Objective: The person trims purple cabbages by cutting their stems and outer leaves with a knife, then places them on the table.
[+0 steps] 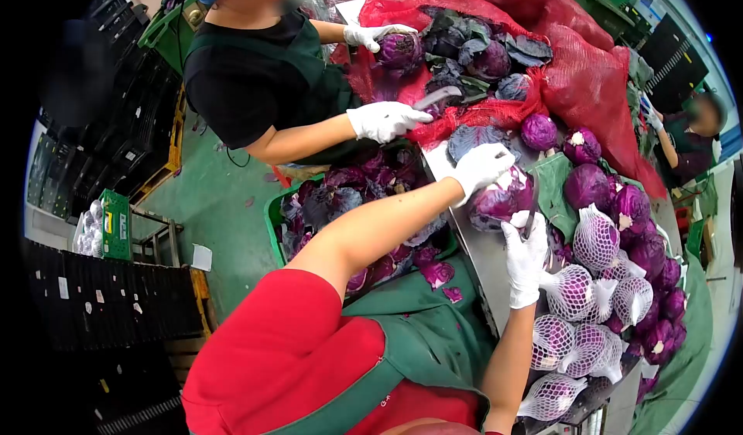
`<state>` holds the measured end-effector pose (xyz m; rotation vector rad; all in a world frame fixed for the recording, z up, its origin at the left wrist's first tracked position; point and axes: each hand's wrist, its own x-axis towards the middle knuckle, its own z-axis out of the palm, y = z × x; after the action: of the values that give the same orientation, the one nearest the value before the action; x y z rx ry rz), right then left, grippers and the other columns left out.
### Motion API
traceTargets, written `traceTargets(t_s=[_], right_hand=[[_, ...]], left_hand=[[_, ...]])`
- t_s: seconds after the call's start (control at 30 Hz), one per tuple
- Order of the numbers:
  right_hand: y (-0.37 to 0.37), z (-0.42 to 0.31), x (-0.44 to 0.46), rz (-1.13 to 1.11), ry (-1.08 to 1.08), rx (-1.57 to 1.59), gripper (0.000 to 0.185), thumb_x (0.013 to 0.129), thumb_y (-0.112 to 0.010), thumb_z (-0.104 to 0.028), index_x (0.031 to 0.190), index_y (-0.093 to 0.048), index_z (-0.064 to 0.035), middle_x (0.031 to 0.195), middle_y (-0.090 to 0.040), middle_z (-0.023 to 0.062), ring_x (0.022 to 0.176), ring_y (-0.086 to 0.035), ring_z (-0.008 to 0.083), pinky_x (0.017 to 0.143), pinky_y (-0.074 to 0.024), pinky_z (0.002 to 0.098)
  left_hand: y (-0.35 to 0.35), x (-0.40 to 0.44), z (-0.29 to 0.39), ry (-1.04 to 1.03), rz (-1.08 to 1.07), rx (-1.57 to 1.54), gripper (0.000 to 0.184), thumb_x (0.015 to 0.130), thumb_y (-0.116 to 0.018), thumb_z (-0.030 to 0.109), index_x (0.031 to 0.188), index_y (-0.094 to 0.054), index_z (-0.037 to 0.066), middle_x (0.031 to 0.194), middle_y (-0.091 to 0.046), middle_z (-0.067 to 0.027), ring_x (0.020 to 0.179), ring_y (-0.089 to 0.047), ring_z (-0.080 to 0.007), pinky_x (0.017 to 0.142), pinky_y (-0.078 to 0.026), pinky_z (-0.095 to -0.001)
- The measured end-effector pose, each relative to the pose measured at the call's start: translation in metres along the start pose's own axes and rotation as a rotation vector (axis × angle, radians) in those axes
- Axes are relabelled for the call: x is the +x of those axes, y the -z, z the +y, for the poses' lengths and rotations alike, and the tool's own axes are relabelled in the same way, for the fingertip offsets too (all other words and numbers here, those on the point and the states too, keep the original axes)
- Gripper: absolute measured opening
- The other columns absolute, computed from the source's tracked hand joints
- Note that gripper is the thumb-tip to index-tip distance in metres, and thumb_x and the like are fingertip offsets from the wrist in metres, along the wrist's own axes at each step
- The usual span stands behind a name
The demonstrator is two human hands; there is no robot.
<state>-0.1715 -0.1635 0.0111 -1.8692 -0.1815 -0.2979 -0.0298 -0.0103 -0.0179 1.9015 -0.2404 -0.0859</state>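
Observation:
My left hand, in a white glove, is closed over the top of a red cabbage above the metal table edge. The cabbage shows pale cut patches near its upper end. My right hand, also gloved, grips a knife at the cabbage's right side. Its blade points upward, and its handle is mostly hidden by the fingers. Beside my right hand lie several cabbages in white foam nets. A loose dark outer leaf rests just beyond my left hand.
Across the table corner, a co-worker holds a cabbage and a knife. Red mesh sacks lie at the back. A green crate of leaves stands below the table. Bare cabbages are piled right. Another person is at far right.

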Motion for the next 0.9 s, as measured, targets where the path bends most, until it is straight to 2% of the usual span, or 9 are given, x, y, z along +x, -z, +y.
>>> traceTargets(t_s=[0.1, 0.23, 0.33, 0.37, 0.43, 0.53, 0.7, 0.77, 0.9], right_hand=[[-0.001, 0.019, -0.028, 0.015, 0.007, -0.15, 0.017, 0.084, -0.072, -0.001, 0.089, -0.056, -0.0037, 0.079, -0.056, 0.001, 0.072, -0.053, 0.0121, 0.067, -0.0462, 0.0268], [-0.03, 0.01, -0.085, 0.088, -0.198, -0.08, 0.012, 0.088, -0.07, -0.006, 0.09, -0.059, -0.0028, 0.077, -0.061, 0.0022, 0.071, -0.056, 0.0099, 0.067, -0.0475, 0.0264], [-0.064, 0.012, -0.119, -0.081, -0.323, 0.075, 0.016, 0.085, -0.073, -0.011, 0.086, -0.06, -0.002, 0.074, -0.061, 0.0045, 0.066, -0.056, 0.0103, 0.064, -0.0483, 0.0286], [-0.071, 0.014, -0.123, -0.134, -0.283, 0.108, 0.019, 0.085, -0.074, -0.014, 0.089, -0.06, -0.002, 0.076, -0.062, 0.0043, 0.067, -0.057, 0.0108, 0.064, -0.0481, 0.0285], [-0.065, 0.001, -0.11, -0.217, -0.253, 0.087, 0.02, 0.085, -0.075, -0.016, 0.094, -0.062, -0.0035, 0.081, -0.063, 0.0044, 0.069, -0.058, 0.0123, 0.065, -0.0484, 0.0279], [-0.053, -0.024, -0.091, -0.284, -0.171, 0.176, 0.032, 0.085, -0.075, -0.017, 0.113, -0.063, -0.007, 0.101, -0.063, 0.0064, 0.082, -0.064, 0.0129, 0.071, -0.0503, 0.027], [-0.012, -0.02, -0.025, 0.233, -0.041, 0.002, 0.054, 0.087, -0.065, -0.009, 0.137, -0.047, 0.0017, 0.13, -0.057, 0.0172, 0.116, -0.058, 0.0218, 0.099, -0.0471, 0.0365], [0.001, 0.036, -0.002, 0.223, -0.072, -0.261, 0.07, 0.082, -0.07, -0.011, 0.146, -0.041, -0.004, 0.142, -0.046, 0.0208, 0.131, -0.046, 0.0329, 0.112, -0.0355, 0.0407], [-0.017, 0.056, 0.016, 0.169, -0.116, -0.097, 0.069, 0.08, -0.074, -0.011, 0.143, -0.047, -0.0098, 0.131, -0.052, 0.0158, 0.123, -0.052, 0.0276, 0.107, -0.0413, 0.0374]], left_hand=[[0.013, 0.013, -0.01, 0.085, -0.141, -0.201, 0.029, 0.097, -0.056, 0.027, 0.103, -0.068, 0.002, 0.098, -0.071, -0.0121, 0.09, -0.068, -0.022, 0.08, -0.053, -0.0352], [0.032, 0.072, -0.071, -0.329, -0.429, 0.163, 0.035, 0.097, -0.056, 0.022, 0.125, -0.063, 0.003, 0.109, -0.071, -0.0102, 0.102, -0.066, -0.0204, 0.095, -0.05, -0.0332], [0.032, 0.114, -0.122, 0.508, -0.758, -1.364, 0.029, 0.103, -0.05, 0.015, 0.117, -0.059, -0.009, 0.112, -0.069, -0.015, 0.102, -0.066, -0.0226, 0.097, -0.052, -0.0347], [0.036, 0.1, -0.094, 0.568, -0.812, -1.413, 0.023, 0.102, -0.052, 0.013, 0.111, -0.061, -0.007, 0.107, -0.07, -0.0156, 0.095, -0.068, -0.0235, 0.092, -0.054, -0.0363], [0.024, 0.087, -0.061, 0.614, -0.3, -1.078, 0.022, 0.101, -0.053, 0.013, 0.108, -0.062, -0.006, 0.101, -0.07, -0.0149, 0.087, -0.069, -0.0231, 0.084, -0.057, -0.0344], [0.023, 0.086, -0.049, 0.608, -0.278, -0.942, 0.018, 0.1, -0.055, 0.011, 0.105, -0.063, -0.004, 0.097, -0.071, -0.0135, 0.079, -0.068, -0.0221, 0.077, -0.059, -0.0317], [0.022, 0.09, -0.069, 0.532, -0.335, -0.994, 0.024, 0.099, -0.06, 0.019, 0.107, -0.066, -0.003, 0.096, -0.071, -0.01, 0.087, -0.069, -0.0184, 0.078, -0.056, -0.0278], [0.035, 0.054, -0.03, 0.021, -0.077, -0.133, 0.036, 0.098, -0.063, 0.029, 0.116, -0.065, -0.002, 0.101, -0.071, -0.0075, 0.093, -0.066, -0.0138, 0.085, -0.052, -0.0266], [0.021, 0.016, 0.003, -0.173, -0.113, 0.063, 0.051, 0.094, -0.067, 0.037, 0.129, -0.061, 0.0, 0.118, -0.068, -0.0069, 0.109, -0.06, -0.0114, 0.097, -0.045, -0.0249]])
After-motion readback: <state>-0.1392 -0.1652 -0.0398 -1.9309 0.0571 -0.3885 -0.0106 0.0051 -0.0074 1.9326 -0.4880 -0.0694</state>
